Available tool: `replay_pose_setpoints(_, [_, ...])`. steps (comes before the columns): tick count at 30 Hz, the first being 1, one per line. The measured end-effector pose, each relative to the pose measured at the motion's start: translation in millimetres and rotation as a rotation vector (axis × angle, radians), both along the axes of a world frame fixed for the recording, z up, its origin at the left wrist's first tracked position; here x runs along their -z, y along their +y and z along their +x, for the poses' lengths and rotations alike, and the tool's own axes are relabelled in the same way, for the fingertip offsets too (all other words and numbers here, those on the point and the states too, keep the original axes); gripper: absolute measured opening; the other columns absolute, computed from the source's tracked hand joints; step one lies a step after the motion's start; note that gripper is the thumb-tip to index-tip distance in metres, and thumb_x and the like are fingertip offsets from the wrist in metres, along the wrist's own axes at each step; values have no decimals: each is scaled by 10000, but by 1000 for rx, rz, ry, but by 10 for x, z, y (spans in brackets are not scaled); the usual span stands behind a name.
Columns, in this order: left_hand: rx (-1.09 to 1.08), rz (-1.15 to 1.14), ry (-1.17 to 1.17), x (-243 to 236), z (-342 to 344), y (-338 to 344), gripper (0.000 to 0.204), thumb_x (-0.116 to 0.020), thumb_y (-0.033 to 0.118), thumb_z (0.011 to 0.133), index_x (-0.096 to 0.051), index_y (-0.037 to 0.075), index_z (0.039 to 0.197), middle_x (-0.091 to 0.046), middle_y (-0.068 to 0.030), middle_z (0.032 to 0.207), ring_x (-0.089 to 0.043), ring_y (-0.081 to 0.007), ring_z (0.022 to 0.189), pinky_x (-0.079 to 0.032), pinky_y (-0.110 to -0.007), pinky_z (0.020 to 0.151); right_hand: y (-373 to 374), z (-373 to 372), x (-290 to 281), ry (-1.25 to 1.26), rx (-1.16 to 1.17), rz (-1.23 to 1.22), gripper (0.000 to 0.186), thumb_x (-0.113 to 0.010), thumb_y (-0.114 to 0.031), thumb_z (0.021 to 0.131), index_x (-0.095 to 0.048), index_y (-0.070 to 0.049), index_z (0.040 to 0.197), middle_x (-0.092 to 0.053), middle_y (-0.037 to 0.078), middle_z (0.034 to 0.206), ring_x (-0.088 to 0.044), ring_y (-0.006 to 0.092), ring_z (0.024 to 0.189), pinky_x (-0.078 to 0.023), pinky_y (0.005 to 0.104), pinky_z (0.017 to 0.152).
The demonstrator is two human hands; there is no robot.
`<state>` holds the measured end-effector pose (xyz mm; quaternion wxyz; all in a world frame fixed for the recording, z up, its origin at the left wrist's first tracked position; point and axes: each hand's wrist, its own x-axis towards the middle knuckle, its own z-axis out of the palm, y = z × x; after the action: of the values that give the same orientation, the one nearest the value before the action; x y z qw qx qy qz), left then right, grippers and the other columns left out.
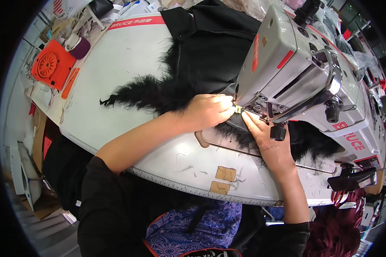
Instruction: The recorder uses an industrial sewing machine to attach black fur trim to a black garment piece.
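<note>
Under the head of a white sewing machine (266, 55) lies a black garment (212, 58) with fluffy black feather trim (143, 92). My left hand (208, 112) is closed, its fingers pinching the garment's edge just left of the needle area. From the right, my right hand (268, 137) reaches in with fingers stretched out, pressing flat on the black cloth. Between the fingertips of both hands shows a small yellowish piece (239, 109), lit by the machine's lamp; what it is I cannot make out. The needle itself is hidden.
Two tan patches (225, 174) and loose black fibres lie on the white tabletop, which has a measuring tape (167, 185) along its front edge. An orange plastic case (53, 64) and a purple-and-white cup (78, 46) stand at the left. A small dark screen (351, 180) juts out at the right.
</note>
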<state>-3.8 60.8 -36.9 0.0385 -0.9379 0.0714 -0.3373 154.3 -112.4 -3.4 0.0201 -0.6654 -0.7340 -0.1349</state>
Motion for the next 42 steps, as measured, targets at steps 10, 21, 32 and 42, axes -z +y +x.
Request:
replay_pose_setpoints(10, [54,-63,34,-32,-20,8,204,-556,135,727,-633,68,904,-602,-32,876,-599,-181,893,-515,-286,683,-7,2,-34,36,-32,44,465,-484,-52,777,-546,-135,1230,-571,1,1200,-517,203,1092,-358,379,959])
replay_pose_setpoints(21, [-29,-96,126,-48,-2,11,195,-557,138,722,-626,69,891,-605,-30,887,-605,-180,883,-520,-275,676,6,27,4,72,-1,30,446,-480,-45,777,-566,-120,1208,-589,24,1176,-529,226,1086,-370,376,954])
replay_pose_setpoints(32, [56,-76,69,-79,-72,11,257,-565,131,707,-610,46,946,-595,-61,934,-594,-219,911,-510,-303,729,9,11,-35,160,-78,169,457,-548,7,706,-609,-115,1142,-601,44,1172,-554,233,1043,-395,370,926])
replay_pose_setpoints(42, [139,-113,105,-47,-180,-23,328,-584,118,707,-605,29,1022,-577,-80,974,-578,-248,961,-501,-340,794,-28,15,-16,288,-122,148,462,-608,46,617,-653,-106,1050,-622,24,1139,-596,226,915,-440,333,866])
